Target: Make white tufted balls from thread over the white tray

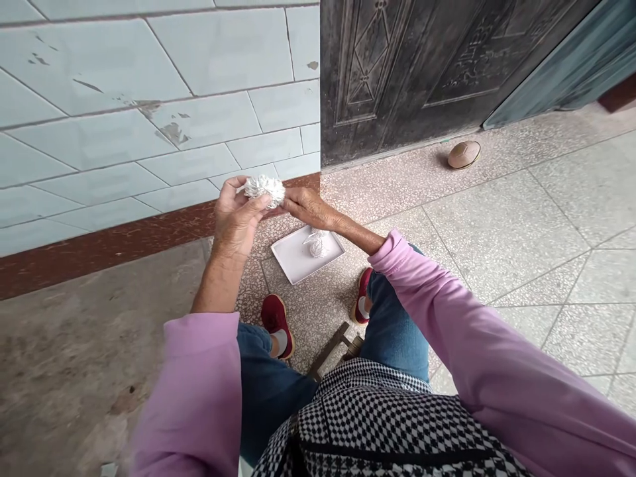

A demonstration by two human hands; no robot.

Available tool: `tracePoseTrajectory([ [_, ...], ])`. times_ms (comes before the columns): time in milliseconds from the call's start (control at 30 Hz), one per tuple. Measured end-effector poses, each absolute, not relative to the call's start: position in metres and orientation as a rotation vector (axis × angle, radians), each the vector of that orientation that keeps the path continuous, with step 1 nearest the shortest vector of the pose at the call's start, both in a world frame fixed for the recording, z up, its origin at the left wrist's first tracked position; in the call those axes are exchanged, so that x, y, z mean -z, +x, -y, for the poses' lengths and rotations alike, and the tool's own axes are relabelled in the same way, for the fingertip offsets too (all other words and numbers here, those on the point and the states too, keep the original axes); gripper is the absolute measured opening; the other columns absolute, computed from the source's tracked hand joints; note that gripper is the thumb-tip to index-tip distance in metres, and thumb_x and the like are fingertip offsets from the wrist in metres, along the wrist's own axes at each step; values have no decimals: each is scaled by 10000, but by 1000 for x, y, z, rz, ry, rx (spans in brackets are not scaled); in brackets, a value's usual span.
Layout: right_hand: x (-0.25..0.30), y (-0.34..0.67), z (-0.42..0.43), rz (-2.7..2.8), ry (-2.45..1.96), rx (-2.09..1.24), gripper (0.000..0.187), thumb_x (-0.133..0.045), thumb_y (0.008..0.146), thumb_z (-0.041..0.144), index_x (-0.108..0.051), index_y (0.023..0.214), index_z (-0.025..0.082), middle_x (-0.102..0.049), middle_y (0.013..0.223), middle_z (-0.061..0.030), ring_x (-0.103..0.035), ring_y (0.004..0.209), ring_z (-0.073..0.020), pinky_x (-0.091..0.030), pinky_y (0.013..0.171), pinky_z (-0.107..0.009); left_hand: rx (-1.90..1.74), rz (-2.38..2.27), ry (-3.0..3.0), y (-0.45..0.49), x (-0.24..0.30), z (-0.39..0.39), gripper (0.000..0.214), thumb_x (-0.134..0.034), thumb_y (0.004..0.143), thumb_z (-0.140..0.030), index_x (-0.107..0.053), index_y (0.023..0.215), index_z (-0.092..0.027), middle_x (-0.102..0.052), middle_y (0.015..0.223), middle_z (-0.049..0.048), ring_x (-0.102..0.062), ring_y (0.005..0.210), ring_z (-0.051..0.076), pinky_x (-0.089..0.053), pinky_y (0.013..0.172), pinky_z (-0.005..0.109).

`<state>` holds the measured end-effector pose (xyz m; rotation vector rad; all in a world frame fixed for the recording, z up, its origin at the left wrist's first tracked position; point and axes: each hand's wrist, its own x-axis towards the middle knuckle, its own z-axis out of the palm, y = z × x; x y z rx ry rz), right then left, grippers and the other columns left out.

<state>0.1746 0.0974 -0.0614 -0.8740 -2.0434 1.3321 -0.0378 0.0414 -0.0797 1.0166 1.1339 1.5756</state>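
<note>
Both my hands are raised in front of me around a small white frilly ball (pixel 265 188). My left hand (pixel 237 222) has its fingers curled round the ball from the left, thumb on top. My right hand (pixel 308 207) pinches the ball's right side. Below them on the floor lies a white rectangular tray (pixel 293 262) with another small white bundle (pixel 318 245) on it. I am seated, with my red shoes (pixel 275 321) on either side of the floor in front of me.
A tiled wall with a red-brown skirting (pixel 124 242) stands to the left. A dark carved door (pixel 422 66) is ahead, with a small round tan object (pixel 464 154) on the floor before it. Terrazzo floor stretches to the right.
</note>
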Motion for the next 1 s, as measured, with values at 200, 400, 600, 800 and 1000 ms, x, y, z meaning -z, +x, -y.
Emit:
tracePoseTrajectory([
  [200, 33, 173, -71, 2240, -769, -1405, 415, -761, 1265, 127, -644, 884, 242, -699, 897, -8, -635, 933, -235, -496, 941, -351, -1705, -1302, 1080, -44, 92, -56, 831, -1259, 606, -529, -648, 1121, -301, -789, 957, -10, -743, 840, 218, -657, 762, 348],
  [400, 24, 185, -89, 1905, -852, -1403, 501, -858, 1297, 403, -625, 879, 251, -625, 836, 10, -576, 849, -198, -496, 782, -334, -1443, -1214, 1144, -28, 65, -31, 617, -1159, 609, -355, -779, 1088, -275, -835, 1000, 40, -765, 903, 257, -659, 797, 375],
  [600, 50, 188, -108, 1777, -800, -1416, 573, -829, 1316, 456, -520, 871, 267, -476, 768, 62, -451, 767, -149, -384, 703, -314, -1304, -1077, 1103, -18, 47, -16, 622, -1101, 634, -394, -816, 1165, -238, -821, 1033, 101, -805, 988, 311, -705, 911, 445],
  [800, 69, 178, -118, 1753, -694, -1428, 633, -849, 1277, 669, -540, 898, 266, -467, 809, 58, -420, 783, -165, -364, 699, -305, -1352, -1043, 1023, -22, 54, -21, 671, -1161, 665, -439, -687, 1116, -293, -791, 1085, 78, -834, 1084, 338, -756, 883, 443],
  [1000, 59, 174, -102, 1972, -866, -1337, 461, -753, 1308, 290, -593, 877, 260, -591, 863, 2, -547, 894, -208, -474, 857, -347, -1576, -1095, 958, -28, 67, -40, 798, -1201, 637, -542, -590, 1093, -308, -798, 1142, 57, -818, 1111, 301, -721, 867, 391],
])
